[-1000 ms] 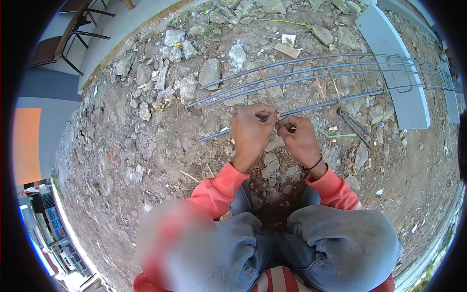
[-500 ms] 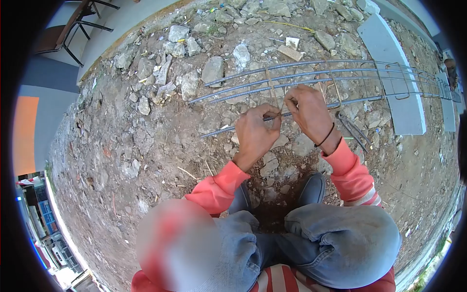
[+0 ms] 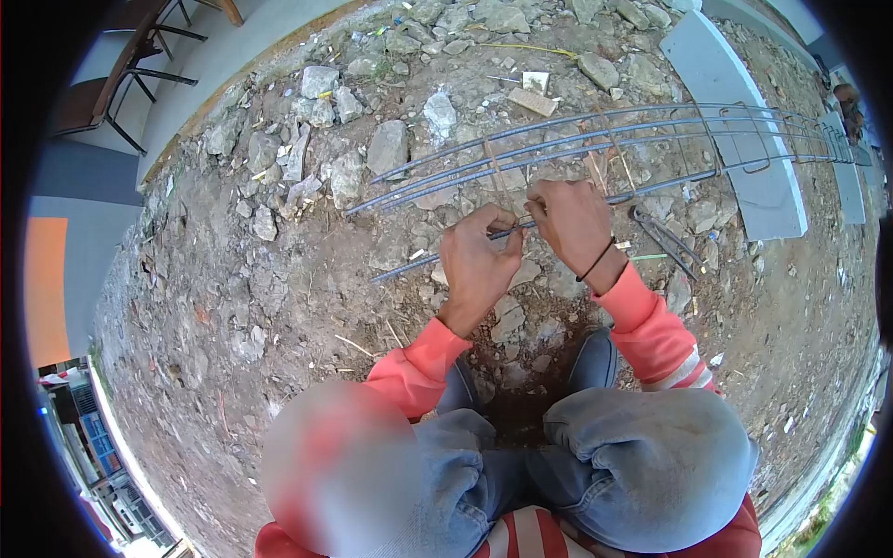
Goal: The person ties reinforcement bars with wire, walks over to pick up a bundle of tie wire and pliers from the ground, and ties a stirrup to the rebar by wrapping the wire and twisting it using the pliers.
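Four long ribbed steel rebars [image 3: 446,181], joined by thin square stirrups [image 3: 614,139], lie as a long cage across the rubble before me. My left hand [image 3: 479,265] has its thumb and index finger around the nearest rebar [image 3: 405,268], by a stirrup's lower corner. Just to the right, my right hand [image 3: 572,223] pinches over the same bar, its fingertips on what looks like thin tie wire [image 3: 524,221]. The fingers partly hide the wire. Pincers [image 3: 662,240] lie with their handles apart on the ground, right of my right hand.
Grey boards [image 3: 739,130] lie beneath the cage at the right. Loose stones [image 3: 387,149] and a broken tile piece [image 3: 533,100] are scattered beyond the bars. Chairs [image 3: 116,84] stand on a paved floor at upper left. A person [image 3: 848,107] is near the cage's far end.
The view has turned slightly, moving the cage up and left. My left thumb and index finger have parted a little around the bar. My right fingertips have come lower, closer to the bar.
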The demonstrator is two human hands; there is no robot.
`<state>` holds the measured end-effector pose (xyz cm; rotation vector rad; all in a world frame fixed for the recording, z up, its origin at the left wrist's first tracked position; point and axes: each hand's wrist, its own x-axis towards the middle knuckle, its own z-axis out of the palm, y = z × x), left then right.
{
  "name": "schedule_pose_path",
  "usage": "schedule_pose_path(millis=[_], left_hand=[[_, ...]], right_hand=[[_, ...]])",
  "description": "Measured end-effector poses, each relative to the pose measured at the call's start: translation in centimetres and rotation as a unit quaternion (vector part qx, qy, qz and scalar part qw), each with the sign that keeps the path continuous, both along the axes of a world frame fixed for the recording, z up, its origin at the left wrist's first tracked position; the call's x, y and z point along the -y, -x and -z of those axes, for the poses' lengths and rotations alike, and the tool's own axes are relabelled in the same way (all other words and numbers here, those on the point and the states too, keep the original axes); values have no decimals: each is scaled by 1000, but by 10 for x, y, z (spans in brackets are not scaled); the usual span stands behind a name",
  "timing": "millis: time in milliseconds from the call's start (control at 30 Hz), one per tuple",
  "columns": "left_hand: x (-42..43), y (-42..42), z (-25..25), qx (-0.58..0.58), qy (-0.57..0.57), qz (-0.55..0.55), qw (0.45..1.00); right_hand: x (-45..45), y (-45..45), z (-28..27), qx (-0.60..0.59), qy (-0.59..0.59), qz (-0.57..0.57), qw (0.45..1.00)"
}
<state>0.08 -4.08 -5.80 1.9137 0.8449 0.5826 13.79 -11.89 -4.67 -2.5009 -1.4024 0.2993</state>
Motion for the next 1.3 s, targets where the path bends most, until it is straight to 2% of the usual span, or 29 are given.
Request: schedule_pose_path(millis=[33,67,100,167,200,233,267,300,367,433,500,533,567,600,633,700,800,833,900,967,1033,1300], left_hand=[[-2,-1,1,11,-10,-5,1000],[-4,-2,2,23,-18,-12,1000],[-5,-2,2,27,-15,-9,999],[-5,-1,3,-21,0,-2,1000],[-5,-2,4,-20,2,0,1000],[-4,-2,5,-10,3,-1,1000],[-4,-2,7,0,3,-4,1000],[-5,-2,8,-3,3,-1,1000],[-8,-2,9,9,-12,3,1000],[-8,0,5,-16,-25,11,1000],[-7,0,3,-40,-31,17,999],[-7,0,3,-29,-26,12,999],[-6,0,3,-19,-19,6,1000],[-5,1,4,-19,-17,6,1000],[-6,2,7,-16,-17,5,1000],[-6,3,8,-12,-15,8,1000],[-2,3,9,-30,9,13,999],[-4,2,10,-25,-11,1,1000],[-7,-1,7,-16,-29,-10,999],[-10,-4,-7,-12,-30,-8,999],[-10,-5,-1,-13,-29,-8,999],[-11,-4,-5,-35,-27,-3,999]], right_hand=[[6,11,-5,0,-151,-17,988],[16,21,-9,3,-296,-37,954],[31,31,-1,8,-294,-35,955],[56,41,27,-207,-262,37,942],[57,41,30,-205,-261,40,942],[57,42,34,-440,-300,118,838],[57,42,38,-643,-318,187,671],[57,39,41,-644,-320,189,669],[50,28,47,-785,-327,165,500],[40,23,52,-797,-333,150,481],[30,23,57,-708,-275,121,640],[30,25,58,-708,-273,121,641],[32,28,60,-446,-257,79,854],[35,33,60,-133,-213,26,968],[41,39,56,-131,-213,26,968],[56,56,45,21,-137,43,989],[74,59,28,75,-153,63,983],[82,58,24,77,-150,69,983],[101,51,17,94,-112,4,989],[122,51,41,69,-96,-19,993],[126,50,40,-30,-161,-9,986],[74,25,51,106,-182,-40,977]])
